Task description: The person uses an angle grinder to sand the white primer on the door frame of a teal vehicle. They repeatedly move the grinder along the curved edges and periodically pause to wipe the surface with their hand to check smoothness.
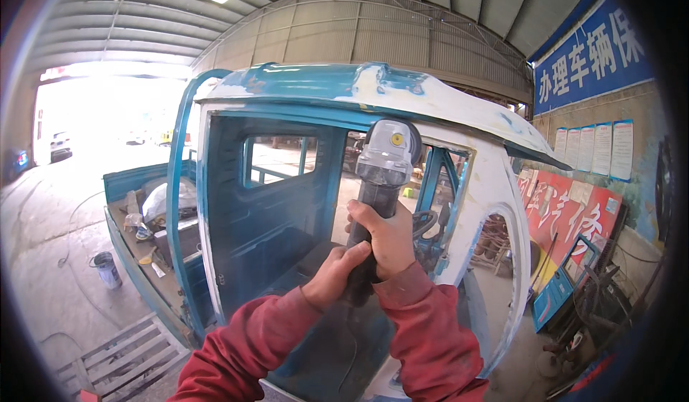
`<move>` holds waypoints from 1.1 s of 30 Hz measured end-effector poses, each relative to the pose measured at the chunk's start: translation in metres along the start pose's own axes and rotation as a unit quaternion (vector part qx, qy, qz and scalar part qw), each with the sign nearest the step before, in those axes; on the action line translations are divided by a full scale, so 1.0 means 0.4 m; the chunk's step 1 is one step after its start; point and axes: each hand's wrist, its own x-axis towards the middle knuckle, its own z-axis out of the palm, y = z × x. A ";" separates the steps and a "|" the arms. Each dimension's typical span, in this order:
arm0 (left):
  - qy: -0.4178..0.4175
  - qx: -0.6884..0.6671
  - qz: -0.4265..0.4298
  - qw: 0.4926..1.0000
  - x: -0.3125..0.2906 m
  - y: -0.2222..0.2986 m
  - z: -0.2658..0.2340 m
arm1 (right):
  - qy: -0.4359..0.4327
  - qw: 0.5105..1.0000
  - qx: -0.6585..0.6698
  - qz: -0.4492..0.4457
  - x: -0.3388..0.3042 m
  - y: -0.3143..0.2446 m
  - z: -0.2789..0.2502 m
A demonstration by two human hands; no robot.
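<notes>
Both my hands grip an angle grinder with a silver-grey head and a black body. My right hand wraps round the body just below the head. Lower down, my left hand closes round the rear of the handle. The grinder's head is raised in front of the roof edge of a blue vehicle cab; I cannot tell whether its disc touches the cab. White filler patches cover much of the roof's right side and the door frame. A thin cord hangs below the grinder.
At the left, a blue cargo bed holds bags and loose items. A bucket and a slatted pallet are on the floor. Along the right wall lean a red signboard, a blue door panel and scrap parts.
</notes>
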 end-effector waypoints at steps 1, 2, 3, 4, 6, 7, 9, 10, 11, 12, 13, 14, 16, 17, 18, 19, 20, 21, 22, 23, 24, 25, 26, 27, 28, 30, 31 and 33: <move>0.004 0.007 0.015 1.000 0.005 -0.003 0.023 | 0.015 1.000 0.003 0.006 -0.007 -0.008 -0.015; 0.009 0.013 0.030 0.999 0.011 -0.004 0.046 | 0.014 1.000 0.006 -0.006 -0.015 -0.015 -0.030; 0.003 0.030 -0.003 1.000 0.012 -0.005 0.064 | 0.020 1.000 0.009 -0.006 -0.023 -0.023 -0.047; 0.002 0.032 -0.004 0.999 0.016 -0.006 0.083 | 0.026 1.000 0.012 -0.007 -0.030 -0.031 -0.065; 0.001 0.027 -0.038 0.999 0.022 -0.010 0.122 | 0.027 0.999 0.011 -0.021 -0.042 -0.047 -0.102; -0.003 0.031 -0.042 0.999 0.024 -0.010 0.138 | 0.034 0.999 0.018 -0.020 -0.049 -0.053 -0.118; -0.018 0.051 -0.031 0.998 0.032 -0.008 0.170 | 0.032 0.999 0.044 -0.002 -0.060 -0.068 -0.156; -0.017 0.061 -0.043 0.997 0.036 -0.006 0.183 | 0.038 0.998 0.048 -0.009 -0.065 -0.073 -0.173; -0.028 0.054 -0.063 0.996 0.041 -0.006 0.194 | 0.045 0.998 0.051 -0.016 -0.071 -0.078 -0.189; -0.033 0.057 -0.038 0.997 0.047 -0.010 0.209 | 0.051 0.997 0.055 -0.022 -0.075 -0.081 -0.203; -0.032 0.056 -0.021 0.998 0.054 -0.017 0.223 | 0.050 0.996 0.069 -0.027 -0.080 -0.083 -0.214; -0.032 0.055 -0.007 0.998 0.059 -0.023 0.229 | 0.049 0.996 0.064 -0.024 -0.080 -0.082 -0.220; -0.024 0.047 -0.007 0.999 0.060 -0.035 0.224 | 0.044 0.997 0.063 -0.025 -0.076 -0.078 -0.224; -0.018 0.036 -0.010 0.999 0.059 -0.040 0.213 | 0.037 0.998 0.055 -0.019 -0.070 -0.073 -0.220; -0.001 0.026 -0.033 0.999 0.059 -0.044 0.201 | 0.031 0.998 0.046 -0.013 -0.062 -0.065 -0.211; -0.008 0.047 -0.060 0.997 0.057 -0.042 0.181 | 0.034 0.999 0.040 0.002 -0.056 -0.057 -0.199; -0.026 0.024 -0.023 0.999 0.050 -0.045 0.171 | 0.019 0.999 0.030 -0.010 -0.047 -0.049 -0.186; -0.022 0.010 -0.004 1.000 0.046 -0.047 0.164 | 0.008 0.999 0.015 -0.032 -0.043 -0.042 -0.176; -0.016 0.001 0.007 1.000 0.044 -0.047 0.160 | 0.010 0.999 -0.007 -0.041 -0.041 -0.037 -0.168; -0.023 0.018 0.010 1.000 0.044 -0.044 0.157 | 0.003 0.999 0.005 -0.043 -0.043 -0.035 -0.167; -0.026 0.038 0.004 0.999 0.045 -0.041 0.159 | 0.021 0.999 0.006 -0.045 -0.045 -0.035 -0.168; -0.028 0.057 -0.002 0.998 0.047 -0.039 0.163 | 0.032 0.998 0.015 -0.048 -0.052 -0.036 -0.173; -0.014 0.082 -0.022 0.996 0.050 -0.034 0.165 | 0.043 0.997 0.024 -0.052 -0.058 -0.037 -0.179; -0.029 0.073 -0.030 0.996 0.053 -0.034 0.171 | 0.050 0.997 0.045 -0.041 -0.069 -0.041 -0.192; -0.043 0.085 -0.022 0.995 0.058 -0.033 0.175 | 0.065 0.995 0.047 -0.056 -0.073 -0.042 -0.200; -0.062 0.111 -0.016 0.992 0.067 -0.038 0.178 | 0.071 0.990 0.088 -0.084 -0.086 -0.041 -0.217; -0.060 0.112 -0.032 0.991 0.069 -0.042 0.176 | 0.064 0.992 0.077 -0.082 -0.083 -0.036 -0.218; -0.038 0.093 -0.025 0.995 0.067 -0.058 0.175 | 0.055 0.993 0.064 -0.084 -0.078 -0.025 -0.218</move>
